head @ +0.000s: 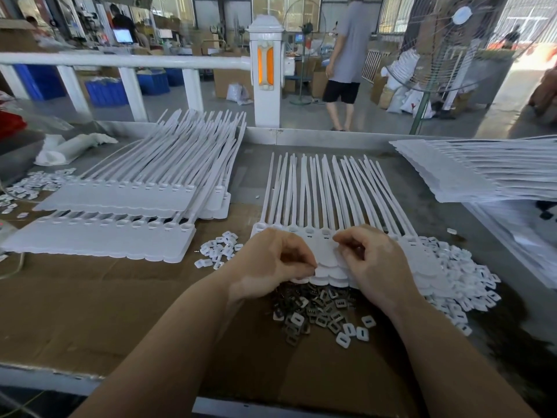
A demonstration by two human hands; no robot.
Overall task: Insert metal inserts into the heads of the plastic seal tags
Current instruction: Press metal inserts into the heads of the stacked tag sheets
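Pinching w/ 2 curled grips, left hand (pixel 271 260), right hand (pixel 373 260), on 1 seal tag sheet (pixel 327 257), held item unclear.

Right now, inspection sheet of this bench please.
Surface: cardboard sheet over a metal-edged bench.
Job's things: seal tag strip under both hands; dark metal inserts piled just below it.
Clutter: white plastic caps heaped right; stacked tag strips left, more far right.
Grippers: left hand and right hand, fingers curled at the strip's heads; what they pinch is hidden.
Cables: thin cord at left edge.
Surroundings: white railing, standing fan, person walking behind.
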